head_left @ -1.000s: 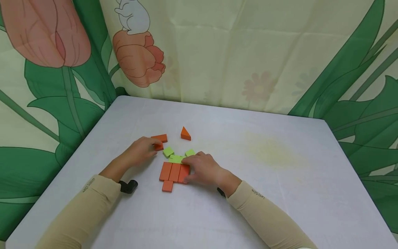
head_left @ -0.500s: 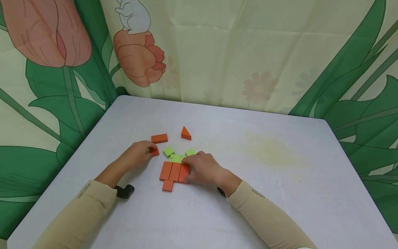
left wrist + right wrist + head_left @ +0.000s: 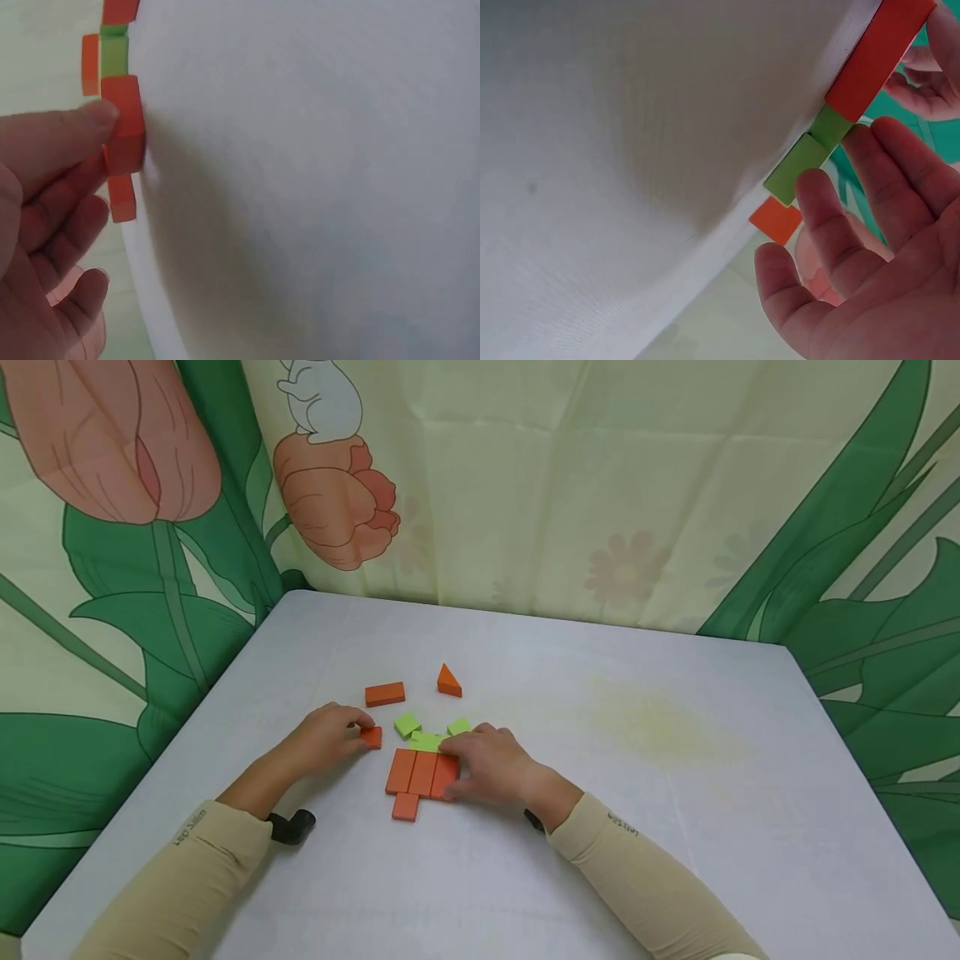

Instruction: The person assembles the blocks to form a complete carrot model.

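Head view: a small orange block [image 3: 371, 737] is pinched on the counter [image 3: 675, 793] between thumb and curled fingers of the left hand [image 3: 326, 742]. Just to its right, three orange bars [image 3: 420, 773] are pressed flat by the right hand [image 3: 491, 766], whose fingers are held straight, with green blocks [image 3: 425, 742] touched at its fingertips.
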A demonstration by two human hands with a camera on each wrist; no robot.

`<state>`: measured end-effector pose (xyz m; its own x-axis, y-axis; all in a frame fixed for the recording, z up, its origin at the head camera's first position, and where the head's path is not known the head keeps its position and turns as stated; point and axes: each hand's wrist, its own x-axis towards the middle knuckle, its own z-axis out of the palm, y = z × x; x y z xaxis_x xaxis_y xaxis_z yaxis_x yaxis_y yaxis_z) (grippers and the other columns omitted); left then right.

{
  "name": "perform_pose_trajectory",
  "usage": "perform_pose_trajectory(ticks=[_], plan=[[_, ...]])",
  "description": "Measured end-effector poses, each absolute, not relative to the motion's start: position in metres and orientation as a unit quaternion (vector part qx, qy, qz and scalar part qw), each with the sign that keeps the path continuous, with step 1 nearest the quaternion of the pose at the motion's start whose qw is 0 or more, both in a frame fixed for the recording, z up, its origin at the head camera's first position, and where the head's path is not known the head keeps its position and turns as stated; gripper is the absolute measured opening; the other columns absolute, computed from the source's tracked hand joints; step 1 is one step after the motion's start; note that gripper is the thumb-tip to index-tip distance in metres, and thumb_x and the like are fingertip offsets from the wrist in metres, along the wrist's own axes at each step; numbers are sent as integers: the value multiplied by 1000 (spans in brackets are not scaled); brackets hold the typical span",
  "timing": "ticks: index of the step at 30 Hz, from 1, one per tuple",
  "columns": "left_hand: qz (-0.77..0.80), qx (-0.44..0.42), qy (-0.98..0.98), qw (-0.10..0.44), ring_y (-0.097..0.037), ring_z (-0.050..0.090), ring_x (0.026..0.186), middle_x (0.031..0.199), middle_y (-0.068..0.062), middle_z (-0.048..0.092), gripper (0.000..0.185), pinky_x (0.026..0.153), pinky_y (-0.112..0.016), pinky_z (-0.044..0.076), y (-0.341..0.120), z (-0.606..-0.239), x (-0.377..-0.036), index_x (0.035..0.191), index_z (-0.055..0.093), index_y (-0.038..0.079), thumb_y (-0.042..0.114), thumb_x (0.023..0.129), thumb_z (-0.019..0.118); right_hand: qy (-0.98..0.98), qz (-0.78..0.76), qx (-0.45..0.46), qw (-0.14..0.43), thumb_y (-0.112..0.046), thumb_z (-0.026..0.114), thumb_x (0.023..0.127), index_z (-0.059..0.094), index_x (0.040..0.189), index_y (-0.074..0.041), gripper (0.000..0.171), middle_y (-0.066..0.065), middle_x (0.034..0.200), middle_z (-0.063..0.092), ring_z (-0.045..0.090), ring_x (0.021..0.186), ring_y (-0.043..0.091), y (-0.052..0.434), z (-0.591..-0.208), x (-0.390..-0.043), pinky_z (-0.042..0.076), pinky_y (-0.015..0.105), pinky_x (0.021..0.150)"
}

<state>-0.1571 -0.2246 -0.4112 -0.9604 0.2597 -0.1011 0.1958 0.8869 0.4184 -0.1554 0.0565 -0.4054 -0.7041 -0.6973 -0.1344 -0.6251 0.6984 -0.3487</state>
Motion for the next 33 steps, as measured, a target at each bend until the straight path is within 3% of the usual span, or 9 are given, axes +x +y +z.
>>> perform_pose_trajectory(ticks=[6, 10, 17, 23, 33], plan=[[186, 131, 973, 49, -33, 56, 109, 109, -10, 68, 30, 97, -57, 41, -225, -411, -152, 115, 71, 3, 13, 87, 77, 910, -126, -371, 134, -36, 72, 91, 62, 136, -19, 50, -6, 134, 61, 50, 120, 28, 57, -405, -160, 41, 45, 96], [197, 150, 968, 41, -32, 56, 108, 107, -7, 68, 29, 96, -57, 41, -220, -405, -142, 113, 71, 4, 12, 86, 78, 908, -122, -377, 138, -34, 70, 92, 63, 136, -19, 47, -6, 134, 61, 50, 120, 27, 57, -405, -163, 42, 45, 96], [212, 207, 954, 51, -26, 57, 104, 101, 2, 67, 22, 92, -53, 44, -201, -393, -116, 106, 72, 9, 14, 85, 79, 906, -137, -374, 145, -39, 78, 86, 63, 136, -17, 57, -5, 135, 61, 48, 122, 27, 58, -405, -162, 41, 46, 97], [226, 274, 933, 54, -17, 57, 93, 92, 11, 65, 21, 88, -46, 46, -178, -395, -98, 103, 73, 11, 16, 84, 81, 906, -141, -374, 143, -40, 78, 87, 63, 136, -17, 56, -6, 134, 61, 49, 120, 27, 59, -404, -164, 41, 46, 97], [244, 297, 922, 52, -13, 57, 93, 97, 11, 65, 22, 88, -44, 45, -156, -409, -87, 104, 73, 14, 19, 84, 81, 899, -151, -377, 164, -26, 73, 92, 62, 138, -17, 49, -4, 136, 60, 48, 122, 26, 62, -405, -169, 39, 44, 99]])
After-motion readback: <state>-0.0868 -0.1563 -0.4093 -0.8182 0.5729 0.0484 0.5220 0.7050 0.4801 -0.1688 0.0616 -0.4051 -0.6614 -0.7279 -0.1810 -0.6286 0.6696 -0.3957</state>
